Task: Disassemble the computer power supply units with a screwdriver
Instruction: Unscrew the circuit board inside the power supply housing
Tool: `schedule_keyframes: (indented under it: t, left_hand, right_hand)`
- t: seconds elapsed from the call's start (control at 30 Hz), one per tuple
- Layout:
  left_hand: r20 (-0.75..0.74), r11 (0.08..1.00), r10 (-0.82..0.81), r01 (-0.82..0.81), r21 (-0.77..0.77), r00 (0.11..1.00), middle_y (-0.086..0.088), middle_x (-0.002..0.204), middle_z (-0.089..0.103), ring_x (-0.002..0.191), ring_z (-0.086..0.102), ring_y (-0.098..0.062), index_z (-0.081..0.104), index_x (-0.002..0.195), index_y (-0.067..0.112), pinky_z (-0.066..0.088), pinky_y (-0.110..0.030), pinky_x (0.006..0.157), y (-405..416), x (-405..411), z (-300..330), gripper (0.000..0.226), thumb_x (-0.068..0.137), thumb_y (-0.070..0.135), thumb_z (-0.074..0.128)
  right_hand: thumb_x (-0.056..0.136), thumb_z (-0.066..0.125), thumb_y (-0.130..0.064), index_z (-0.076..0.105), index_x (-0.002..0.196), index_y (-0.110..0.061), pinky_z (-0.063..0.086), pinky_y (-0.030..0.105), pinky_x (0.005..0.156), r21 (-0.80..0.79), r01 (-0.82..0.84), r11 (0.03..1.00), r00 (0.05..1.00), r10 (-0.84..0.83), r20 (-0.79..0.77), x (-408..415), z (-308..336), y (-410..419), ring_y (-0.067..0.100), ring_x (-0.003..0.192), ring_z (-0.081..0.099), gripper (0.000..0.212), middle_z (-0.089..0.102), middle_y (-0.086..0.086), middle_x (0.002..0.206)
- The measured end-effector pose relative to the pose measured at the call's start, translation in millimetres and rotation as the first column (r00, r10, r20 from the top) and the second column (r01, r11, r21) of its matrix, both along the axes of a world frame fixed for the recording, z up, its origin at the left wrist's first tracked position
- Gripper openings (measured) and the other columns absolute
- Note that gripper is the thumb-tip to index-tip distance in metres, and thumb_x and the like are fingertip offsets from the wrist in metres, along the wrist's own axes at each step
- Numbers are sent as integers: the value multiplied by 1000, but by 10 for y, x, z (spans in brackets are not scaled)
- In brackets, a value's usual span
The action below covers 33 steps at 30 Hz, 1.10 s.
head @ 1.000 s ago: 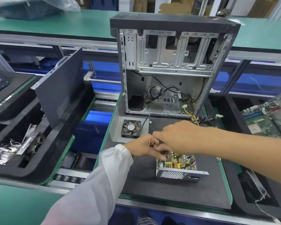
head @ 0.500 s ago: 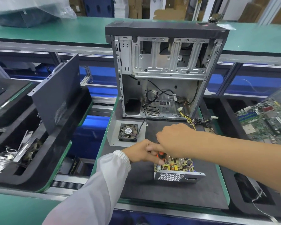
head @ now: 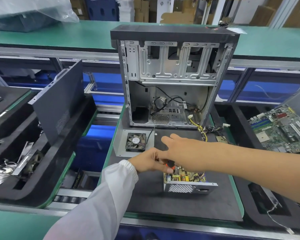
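Observation:
The opened power supply unit point(head: 189, 185) lies on the black foam mat point(head: 180, 205), its perforated metal wall facing me and its yellow circuit board exposed. My left hand point(head: 148, 161), in a white sleeve, grips the orange-and-black screwdriver point(head: 170, 165) right at the unit's far left corner. The tip is hidden behind my fingers. My right hand point(head: 179, 146) hovers above and just beyond the left hand with its fingers stretched out toward the left, and it holds nothing. My right forearm crosses over the unit's far side.
An upright open computer case point(head: 171, 75) stands behind the mat, yellow cables point(head: 202, 130) trailing out. A fan point(head: 135, 142) sits on a grey cover plate point(head: 119, 146). A motherboard point(head: 280, 129) lies right. A dark side panel point(head: 59, 101) leans in the left tray with loose parts point(head: 16, 167).
My right hand has come off the screwdriver, straightened its fingers and moved forward and left. The left hand now holds the screwdriver by itself. The camera view has shifted slightly.

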State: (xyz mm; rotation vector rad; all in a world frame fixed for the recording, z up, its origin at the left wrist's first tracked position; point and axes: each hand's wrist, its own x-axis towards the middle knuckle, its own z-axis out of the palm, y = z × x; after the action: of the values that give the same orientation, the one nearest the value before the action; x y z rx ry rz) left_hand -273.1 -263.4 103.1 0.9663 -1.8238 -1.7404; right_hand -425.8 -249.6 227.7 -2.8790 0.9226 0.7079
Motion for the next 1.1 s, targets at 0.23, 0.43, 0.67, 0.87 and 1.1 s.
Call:
schedule_keyframes:
  t: [0.23,0.43,0.67,0.87,1.1]
  left_hand:
    - [29,999,9,-8,-31,1000,11,51,31,47,25,-4,67,83,1,26,-12,49,26,18,-4,7,83,0,73]
    - [-4,1000,7,-7,-17,1000,11,52,22,52,16,-22,67,75,11,24,-35,58,29,-15,11,17,84,-3,71]
    - [32,999,44,-43,-31,999,-16,55,27,55,19,-36,70,81,15,17,-35,55,0,14,-41,12,82,4,76]
    - [21,999,33,-32,-14,999,-3,58,35,57,27,-22,68,81,7,26,-31,60,9,-14,-61,10,82,13,77]
    - [7,1000,18,-18,-8,1000,8,52,21,49,18,-13,67,83,5,19,-25,52,-32,-26,-53,12,80,7,79]
  right_hand:
    - [90,32,-68,51,102,-10,29,31,55,-214,209,954,978,-201,59,-20,-11,30,30,78,57,61,53,4,83]
    - [101,37,-42,44,113,-12,34,33,55,-137,123,983,992,-125,-3,-12,-42,-17,30,85,58,33,58,10,102]
    - [91,56,-12,42,128,-26,31,31,64,37,-2,999,999,4,-46,3,66,-38,18,86,30,42,28,0,102]
    - [86,44,-69,48,109,-15,30,31,53,-71,179,981,983,-176,44,-12,82,-48,26,83,54,59,47,2,86]
    - [101,38,-40,45,117,-16,41,36,65,-63,111,992,993,-113,-39,1,15,-53,32,95,59,30,55,10,107]
